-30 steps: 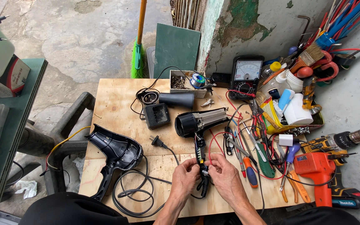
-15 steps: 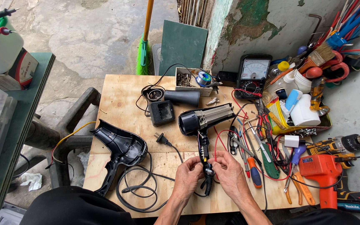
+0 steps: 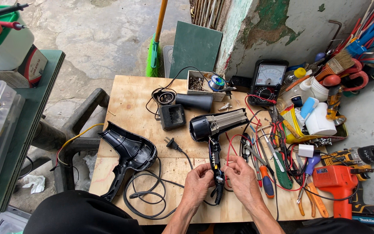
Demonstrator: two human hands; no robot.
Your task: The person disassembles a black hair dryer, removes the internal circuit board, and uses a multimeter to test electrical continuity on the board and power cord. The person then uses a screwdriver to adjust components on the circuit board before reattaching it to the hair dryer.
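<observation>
An opened black hair dryer [image 3: 216, 126] lies in the middle of the wooden table [image 3: 126, 99], its handle pointing toward me with the wiring bared. My left hand [image 3: 198, 184] pinches the handle's lower end from the left. My right hand [image 3: 240, 178] pinches thin wires at the handle from the right. The dryer's removed black shell half [image 3: 128, 151] lies to the left, beside a coiled black power cord [image 3: 146, 197] with its plug [image 3: 172, 143].
Screwdrivers and pliers [image 3: 267, 167] lie right of my hands. An orange power drill [image 3: 336, 184] sits at the right edge, an analog multimeter [image 3: 268, 81] at the back. A black nozzle [image 3: 194, 102], a small black box [image 3: 172, 116] and a solder spool [image 3: 216, 82] lie behind the dryer.
Both hands have stayed at the dryer's handle, fingers shifting slightly on the wires. The view has tilted a little.
</observation>
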